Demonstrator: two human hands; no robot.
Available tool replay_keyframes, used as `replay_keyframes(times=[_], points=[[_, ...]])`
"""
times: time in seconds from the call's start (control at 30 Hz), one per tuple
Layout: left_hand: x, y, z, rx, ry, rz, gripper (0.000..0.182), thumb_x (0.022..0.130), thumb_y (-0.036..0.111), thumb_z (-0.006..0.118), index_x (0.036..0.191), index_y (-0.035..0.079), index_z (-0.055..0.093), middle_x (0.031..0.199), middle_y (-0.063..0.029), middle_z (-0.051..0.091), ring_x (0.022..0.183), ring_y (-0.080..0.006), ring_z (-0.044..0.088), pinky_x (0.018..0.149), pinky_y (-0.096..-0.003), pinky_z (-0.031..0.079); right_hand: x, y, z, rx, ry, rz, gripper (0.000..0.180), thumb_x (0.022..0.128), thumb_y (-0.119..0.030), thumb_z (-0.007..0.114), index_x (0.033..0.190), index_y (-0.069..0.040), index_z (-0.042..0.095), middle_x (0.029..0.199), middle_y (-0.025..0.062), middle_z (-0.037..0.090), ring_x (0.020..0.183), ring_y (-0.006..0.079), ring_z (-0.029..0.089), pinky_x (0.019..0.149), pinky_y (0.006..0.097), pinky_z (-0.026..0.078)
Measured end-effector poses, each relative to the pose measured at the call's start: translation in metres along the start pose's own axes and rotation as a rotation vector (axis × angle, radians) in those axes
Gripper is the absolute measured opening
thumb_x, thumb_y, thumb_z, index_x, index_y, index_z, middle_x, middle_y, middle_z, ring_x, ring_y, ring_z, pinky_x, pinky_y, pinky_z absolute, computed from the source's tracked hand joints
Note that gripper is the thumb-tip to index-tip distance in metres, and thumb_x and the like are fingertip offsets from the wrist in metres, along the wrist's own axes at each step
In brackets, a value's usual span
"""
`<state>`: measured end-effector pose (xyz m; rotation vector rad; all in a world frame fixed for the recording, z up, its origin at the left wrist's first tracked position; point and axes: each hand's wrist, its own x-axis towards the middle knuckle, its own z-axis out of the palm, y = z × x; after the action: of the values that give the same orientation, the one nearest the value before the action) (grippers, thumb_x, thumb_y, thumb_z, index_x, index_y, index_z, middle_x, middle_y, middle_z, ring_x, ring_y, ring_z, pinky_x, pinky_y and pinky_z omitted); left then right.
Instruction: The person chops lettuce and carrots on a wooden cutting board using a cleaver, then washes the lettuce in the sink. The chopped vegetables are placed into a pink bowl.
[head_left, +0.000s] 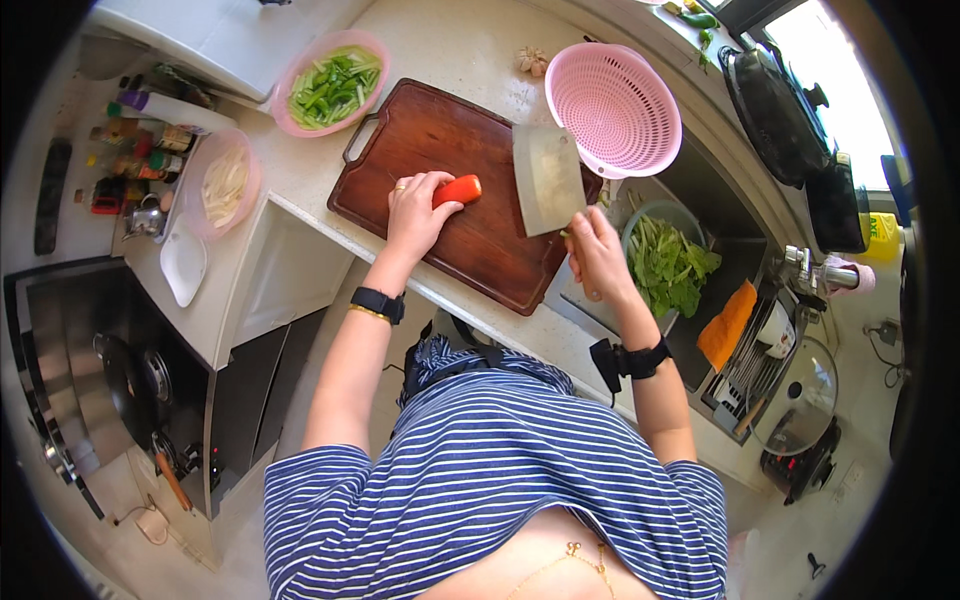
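My left hand (417, 210) holds a red-orange carrot (460, 190) down on the dark wooden cutting board (450, 135). The carrot's blunt end shows past my fingers; its other end is hidden by the hand. In my right hand (598, 253) is the handle of a cleaver (546, 180). The broad blade appears over the board's right side, apart from the carrot. At the board's far right corner stands a pink colander (611, 105). Beyond the board's far left corner sits a pink bowl (280, 101) of cut green vegetables.
Right of the board, a sink (739, 259) holds a bowl of leafy greens (667, 262). Garlic (532, 61) lies near the colander. On the left are a bowl of pale slices (225, 184), a white dish (182, 259) and a stove with a wok (124, 390).
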<state>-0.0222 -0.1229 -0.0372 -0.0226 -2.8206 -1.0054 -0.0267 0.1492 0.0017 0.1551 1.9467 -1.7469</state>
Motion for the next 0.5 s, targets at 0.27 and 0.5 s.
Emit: replay_keyframes(times=[0.27, 0.5], points=[[-0.004, -0.029, -0.016, -0.114, -0.026, 0.089, 0.033, 0.072, 0.023, 0.073, 0.102, 0.01, 0.066, 0.095, -0.0052, 0.061, 0.093, -0.0264, 0.055, 0.083, -0.0372, 0.043, -0.007, 0.028, 0.035, 0.213, -0.037, 0.231, 0.023, 0.098, -0.036, 0.042, 0.095, -0.013, 0.043, 0.071, 0.002, 0.046, 0.043, 0.0097, 0.042, 0.038, 0.0228, 0.036], [0.001, -0.04, -0.015, -0.237, -0.126, 0.048, 0.023, 0.073, 0.017, 0.072, 0.094, 0.008, 0.07, 0.087, -0.0068, 0.062, 0.085, -0.0252, 0.057, 0.079, -0.0357, 0.045, -0.007, 0.029, 0.031, 0.173, -0.089, 0.246, 0.022, 0.098, -0.034, 0.041, 0.094, -0.012, 0.042, 0.07, 0.003, 0.046, 0.042, 0.0097, 0.041, 0.037, 0.0225, 0.035]])
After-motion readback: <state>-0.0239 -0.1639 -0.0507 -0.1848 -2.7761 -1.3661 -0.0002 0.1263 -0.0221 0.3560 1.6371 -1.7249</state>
